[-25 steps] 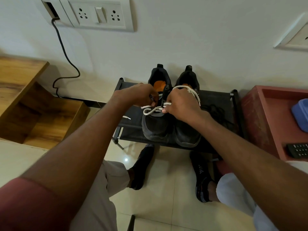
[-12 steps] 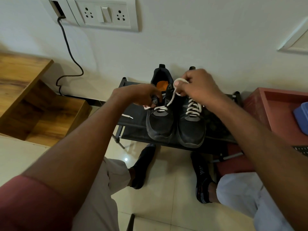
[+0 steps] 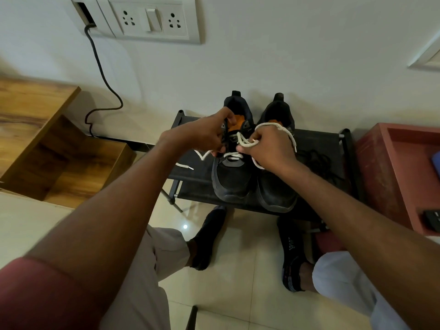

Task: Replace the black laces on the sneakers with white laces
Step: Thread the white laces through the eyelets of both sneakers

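Lacing is underway at frame centre: left hand (image 3: 204, 136) pinches the left sneaker's (image 3: 232, 172) eyelet edge, right hand (image 3: 266, 148) grips the white lace (image 3: 245, 141); next, thread the following eyelet.

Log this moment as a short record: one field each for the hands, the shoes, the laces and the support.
left hand: pinches the left sneaker's tongue area
right hand: grips the white lace
left sneaker: white lace in the lowest eyelets only
right sneaker: lacing hidden by the right hand
black laces: loose pile right of the sneakers
support: black rack
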A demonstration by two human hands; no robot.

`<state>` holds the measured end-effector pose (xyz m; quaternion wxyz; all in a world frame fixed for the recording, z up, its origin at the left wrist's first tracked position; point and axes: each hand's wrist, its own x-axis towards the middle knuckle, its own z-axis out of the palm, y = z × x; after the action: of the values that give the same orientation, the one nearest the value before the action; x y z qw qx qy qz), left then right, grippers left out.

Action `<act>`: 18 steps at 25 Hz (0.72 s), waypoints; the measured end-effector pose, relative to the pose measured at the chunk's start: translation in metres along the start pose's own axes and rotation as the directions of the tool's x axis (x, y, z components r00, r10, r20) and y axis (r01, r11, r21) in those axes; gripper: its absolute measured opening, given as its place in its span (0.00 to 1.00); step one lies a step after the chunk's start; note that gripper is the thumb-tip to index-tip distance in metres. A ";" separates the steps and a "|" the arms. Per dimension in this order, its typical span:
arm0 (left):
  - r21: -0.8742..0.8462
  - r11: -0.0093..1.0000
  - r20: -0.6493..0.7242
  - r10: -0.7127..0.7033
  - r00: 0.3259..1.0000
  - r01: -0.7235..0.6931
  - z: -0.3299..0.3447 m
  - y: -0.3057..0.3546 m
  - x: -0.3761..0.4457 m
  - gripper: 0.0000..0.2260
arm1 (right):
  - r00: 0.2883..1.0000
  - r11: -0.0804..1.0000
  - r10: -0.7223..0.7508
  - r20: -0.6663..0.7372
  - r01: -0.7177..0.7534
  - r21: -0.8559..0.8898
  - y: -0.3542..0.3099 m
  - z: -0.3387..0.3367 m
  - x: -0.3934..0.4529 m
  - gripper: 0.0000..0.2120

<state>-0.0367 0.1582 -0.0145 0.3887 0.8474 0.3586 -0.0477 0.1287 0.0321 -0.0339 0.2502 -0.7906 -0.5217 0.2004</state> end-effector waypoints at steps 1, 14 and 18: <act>-0.034 0.999 0.003 0.002 1.000 -0.001 -0.002 0.000 -0.003 0.30 | 0.999 0.999 0.033 0.003 -0.033 0.002 0.001 0.001 0.001 0.13; -0.098 0.991 0.003 -0.090 0.996 0.090 -0.006 -0.003 -0.012 0.28 | 0.820 0.033 0.423 0.386 -0.440 0.898 -0.011 -0.020 0.007 0.08; 0.053 0.990 -0.059 -0.124 0.991 0.127 -0.003 -0.003 -0.008 0.29 | 0.818 0.161 0.516 0.254 -0.384 0.909 -0.010 -0.014 0.006 0.09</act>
<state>-0.0447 0.1569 -0.0115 0.3504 0.8349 0.4204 -0.0587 0.1320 0.0381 -0.0169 0.6163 -0.6224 -0.0322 0.4814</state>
